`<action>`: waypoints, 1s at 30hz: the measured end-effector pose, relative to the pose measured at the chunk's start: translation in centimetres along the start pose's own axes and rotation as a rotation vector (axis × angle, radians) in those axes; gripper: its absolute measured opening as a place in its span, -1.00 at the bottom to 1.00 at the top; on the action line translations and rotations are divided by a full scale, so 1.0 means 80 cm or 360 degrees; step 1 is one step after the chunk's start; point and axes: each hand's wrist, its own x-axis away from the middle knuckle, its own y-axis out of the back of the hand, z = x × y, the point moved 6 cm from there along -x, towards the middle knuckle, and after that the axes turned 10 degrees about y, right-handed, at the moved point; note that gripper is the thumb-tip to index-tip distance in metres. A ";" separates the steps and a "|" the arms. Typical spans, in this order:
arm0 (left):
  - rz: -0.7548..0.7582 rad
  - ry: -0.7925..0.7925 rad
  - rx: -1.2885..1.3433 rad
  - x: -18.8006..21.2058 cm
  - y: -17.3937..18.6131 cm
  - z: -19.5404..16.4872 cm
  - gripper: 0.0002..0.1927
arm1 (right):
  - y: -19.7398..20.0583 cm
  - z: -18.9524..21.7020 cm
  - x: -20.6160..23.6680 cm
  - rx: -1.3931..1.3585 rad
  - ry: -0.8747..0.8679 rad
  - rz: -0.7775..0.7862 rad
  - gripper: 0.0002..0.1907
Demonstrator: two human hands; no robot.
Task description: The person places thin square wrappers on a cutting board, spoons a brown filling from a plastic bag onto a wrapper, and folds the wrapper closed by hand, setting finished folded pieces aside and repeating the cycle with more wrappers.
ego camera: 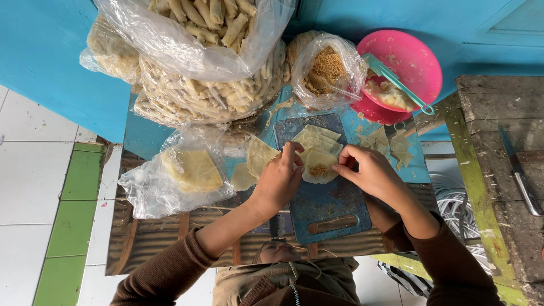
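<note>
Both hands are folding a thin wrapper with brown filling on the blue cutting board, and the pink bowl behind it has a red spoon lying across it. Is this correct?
Not quite: in the head view, the spoon lying across the pink bowl is teal green, not red. The rest holds: the left hand and right hand are folding a thin wrapper with brown filling on the blue cutting board.

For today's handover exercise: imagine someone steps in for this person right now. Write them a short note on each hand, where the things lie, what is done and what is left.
Left hand: fingertips pinch the near-left edge of the wrapper with filling.
Right hand: fingers press the same wrapper's right edge.
That wrapper lies on the blue cutting board, brown filling in its middle, not yet rolled.
Spare wrappers are stacked just behind it; more sit in the plastic bag on the left.
Done: many finished rolls in bags at the back.
Left: fold and roll this one.
</note>
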 end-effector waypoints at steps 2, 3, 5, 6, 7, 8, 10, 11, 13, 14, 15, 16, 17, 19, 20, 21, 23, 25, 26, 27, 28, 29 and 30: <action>-0.0045 -0.0113 0.0033 0.002 0.004 -0.009 -0.61 | 0.001 0.002 0.005 -0.0003 -0.0028 -0.0029 -0.75; -0.0066 -0.0167 0.0049 0.003 0.005 -0.013 -0.61 | 0.001 0.001 0.007 0.0031 -0.0074 -0.0034 -0.75; -0.0036 -0.0093 0.0114 0.002 0.003 -0.012 -0.63 | -0.001 0.001 0.009 -0.0042 -0.0082 -0.0074 -0.77; -0.0016 -0.0056 0.0146 0.002 0.002 -0.011 -0.64 | -0.003 0.001 0.008 -0.0150 -0.0047 -0.0112 -0.79; 0.0000 -0.0025 0.0189 0.002 0.001 -0.009 -0.64 | -0.004 0.001 0.007 -0.0255 -0.0011 -0.0151 -0.80; 0.0018 0.0003 0.0231 0.002 0.001 -0.007 -0.65 | -0.007 -0.004 0.008 -0.0395 -0.0084 -0.0143 -0.83; 0.0035 0.0063 0.0298 0.000 0.000 -0.004 -0.65 | -0.012 -0.014 0.007 -0.0671 -0.0228 -0.0126 -0.88; 0.0033 0.0096 0.0321 -0.001 0.000 -0.002 -0.65 | -0.011 -0.017 0.008 -0.0679 -0.0239 -0.0102 -0.88; 0.0031 0.0125 0.0348 -0.002 0.000 0.000 -0.65 | -0.007 -0.022 0.009 -0.0697 -0.0258 -0.0051 -0.88; 0.0035 0.0121 0.0355 -0.002 -0.001 0.001 -0.65 | -0.006 -0.025 0.010 -0.0667 -0.0280 -0.0020 -0.87; 0.0041 0.0117 0.0362 -0.001 -0.003 0.001 -0.65 | -0.005 -0.027 0.012 -0.0637 -0.0303 0.0011 -0.87; 0.0038 0.0118 0.0364 -0.001 -0.004 0.001 -0.65 | -0.005 -0.030 0.014 -0.0607 -0.0329 0.0039 -0.86; 0.0036 0.0119 0.0366 -0.001 -0.005 0.002 -0.64 | -0.005 -0.031 0.014 -0.0643 -0.0324 0.0054 -0.86; 0.0039 0.0130 0.0373 -0.001 -0.007 0.004 -0.64 | -0.007 -0.034 0.014 -0.0716 -0.0311 0.0080 -0.86; 0.0043 0.0146 0.0381 -0.002 -0.008 0.005 -0.64 | -0.008 -0.038 0.014 -0.0708 -0.0347 0.0097 -0.86; 0.0046 0.0159 0.0390 -0.002 -0.009 0.007 -0.64 | -0.009 -0.043 0.014 -0.0699 -0.0383 0.0113 -0.86; 0.0028 0.0136 0.0383 -0.003 -0.010 0.007 -0.65 | -0.009 -0.052 0.013 -0.0717 -0.0420 0.0126 -0.85; 0.0015 0.0120 0.0371 -0.004 -0.013 0.007 -0.66 | -0.008 -0.059 0.009 -0.0774 -0.0419 0.0122 -0.85; 0.0012 0.0118 0.0362 -0.005 -0.014 0.007 -0.66 | -0.008 -0.063 0.008 -0.0735 -0.0421 0.0146 -0.85; 0.0009 0.0116 0.0353 -0.004 -0.016 0.007 -0.66 | -0.007 -0.067 0.007 -0.0696 -0.0423 0.0170 -0.85; 0.0012 0.0106 0.0363 -0.004 -0.017 0.006 -0.66 | -0.006 -0.070 0.006 -0.0658 -0.0426 0.0193 -0.85; 0.0017 0.0095 0.0373 -0.003 -0.018 0.006 -0.67 | -0.006 -0.072 0.006 -0.0703 -0.0425 0.0196 -0.85; 0.0023 0.0082 0.0383 -0.002 -0.019 0.005 -0.67 | -0.005 -0.074 0.005 -0.0746 -0.0426 0.0197 -0.85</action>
